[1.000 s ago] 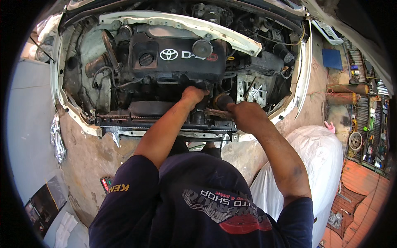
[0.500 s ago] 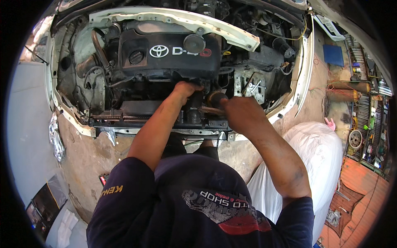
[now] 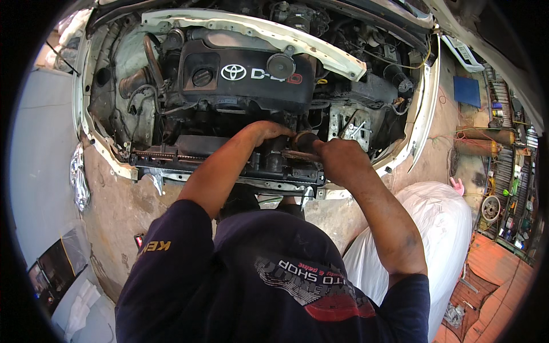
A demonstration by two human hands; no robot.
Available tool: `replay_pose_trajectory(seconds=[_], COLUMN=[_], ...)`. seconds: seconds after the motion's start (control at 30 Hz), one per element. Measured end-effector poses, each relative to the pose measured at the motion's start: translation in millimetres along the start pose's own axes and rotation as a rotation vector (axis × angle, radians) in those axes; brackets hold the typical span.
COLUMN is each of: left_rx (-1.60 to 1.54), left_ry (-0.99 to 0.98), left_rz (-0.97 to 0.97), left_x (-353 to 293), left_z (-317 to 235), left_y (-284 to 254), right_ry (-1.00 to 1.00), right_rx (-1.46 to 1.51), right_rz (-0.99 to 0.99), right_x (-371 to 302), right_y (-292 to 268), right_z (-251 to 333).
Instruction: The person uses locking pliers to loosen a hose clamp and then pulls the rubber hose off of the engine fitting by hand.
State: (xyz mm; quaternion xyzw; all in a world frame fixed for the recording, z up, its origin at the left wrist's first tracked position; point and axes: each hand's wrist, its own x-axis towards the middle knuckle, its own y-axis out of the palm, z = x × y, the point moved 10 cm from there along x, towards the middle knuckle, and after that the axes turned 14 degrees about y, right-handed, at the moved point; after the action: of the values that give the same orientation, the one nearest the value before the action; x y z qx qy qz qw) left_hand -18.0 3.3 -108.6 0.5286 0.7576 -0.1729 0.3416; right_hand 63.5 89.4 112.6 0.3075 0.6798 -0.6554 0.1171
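Both my hands reach into an open engine bay, between the black engine cover (image 3: 246, 74) and the radiator (image 3: 229, 166). My right hand (image 3: 342, 160) is closed round a thick dark hose (image 3: 306, 140) with a lighter band at its end. Just left of it, my left hand (image 3: 269, 131) bends over, its fingers together and curled down beside the hose end. Those fingertips are partly hidden, so what they pinch cannot be made out. A brownish pipe-like piece (image 3: 300, 155) lies below the hose, near my right knuckles.
A loose white curved crossbar (image 3: 251, 30) spans the engine bay. Right of the hose, a metal bracket (image 3: 355, 123) carries some tools. A white-covered bulky thing (image 3: 434, 228) stands by my right arm, and shelves of parts (image 3: 509, 154) line the far right.
My left hand has moved right and down, bringing its fingers closer to the hose end. My right hand keeps its grip on the hose. The whole view has shifted slightly.
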Motion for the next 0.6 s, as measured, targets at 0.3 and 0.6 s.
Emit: replay_pose_trajectory(seconds=[0.3,0.6], left_rx=[0.101,0.028], left_ry=[0.066,0.059], left_rz=[-0.123,-0.124], left_x=[2,11], left_z=[-7,-5], left_y=[-6,-14], right_ry=[0.016,0.010], right_rx=[0.038,0.085], right_rz=[0.020,0.005], right_x=[2,10], right_y=[-7,-17], right_z=[-5,-2])
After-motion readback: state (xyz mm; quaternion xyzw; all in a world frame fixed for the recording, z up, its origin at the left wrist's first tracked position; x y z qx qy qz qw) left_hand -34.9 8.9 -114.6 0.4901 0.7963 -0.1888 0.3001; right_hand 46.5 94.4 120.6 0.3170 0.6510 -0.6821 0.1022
